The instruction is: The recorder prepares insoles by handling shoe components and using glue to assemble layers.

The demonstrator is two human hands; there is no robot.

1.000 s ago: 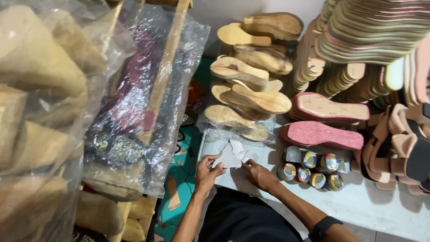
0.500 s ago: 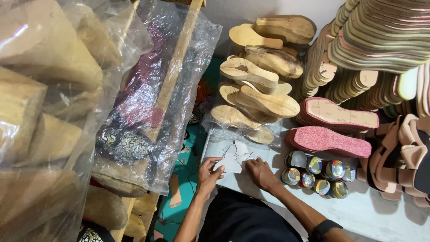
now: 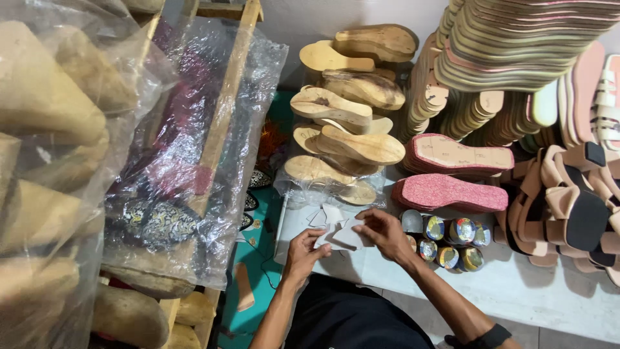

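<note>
We see both hands, left [image 3: 303, 251] and right [image 3: 382, 231], pinching small white cut pieces [image 3: 341, 234] over the pale worktop [image 3: 516, 297], beside little round tins [image 3: 452, 242].

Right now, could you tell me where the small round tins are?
In the head view, the small round tins sit on the white table, right of the right hand, below the pink soles.

Pale carved wooden wedge soles [image 3: 349, 106] piled loosely at the back, some under clear plastic film. Two pink flat platform soles [image 3: 452, 174] stacked just right of them. Tall stack of thin tan insoles [image 3: 516, 45] top right. Beige strapped sandals with black heels [image 3: 575, 207] far right. Cluster of small round tins with colourful lids [image 3: 452, 242] on white tabletop [image 3: 536, 297]. Clear plastic bags of wooden blocks [image 3: 45, 161] left, against wooden rack post [image 3: 226, 110].
</note>
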